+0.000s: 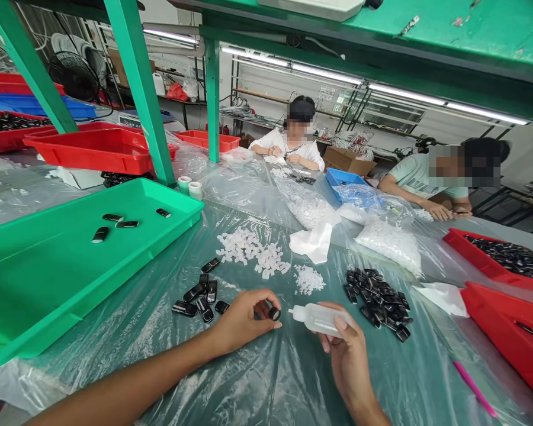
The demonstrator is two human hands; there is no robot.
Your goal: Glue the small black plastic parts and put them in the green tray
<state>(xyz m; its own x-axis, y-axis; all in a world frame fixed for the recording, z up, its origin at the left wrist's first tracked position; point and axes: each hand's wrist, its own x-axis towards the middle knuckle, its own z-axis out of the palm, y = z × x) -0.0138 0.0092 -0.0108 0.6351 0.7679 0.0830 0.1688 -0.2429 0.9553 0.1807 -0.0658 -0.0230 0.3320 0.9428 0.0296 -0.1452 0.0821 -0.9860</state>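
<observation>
Between thumb and fingers, my left hand [244, 319] pinches a small black plastic casing [273, 314], its end turned toward the right. A translucent squeeze bottle [322, 319] lies sideways in my right hand [349, 349], its narrow nozzle pointing at the casing with a small gap between them. Several black casings [204, 309] are scattered just left of my left hand. A denser pile of black casings [379, 302] sits beyond and right of the bottle. Past my hands lie white translucent plastic pieces [253, 251] and a heap of smaller white bits [309, 279].
A green tray [169, 242] with several black casings stands at left. Red trays [506, 319] line the right edge, near a pink pen-like stick [474, 387]. Clear bags of white parts [388, 245] lie farther back. Two people [293, 142] work across the plastic-covered table; green posts [137, 89] rise at left.
</observation>
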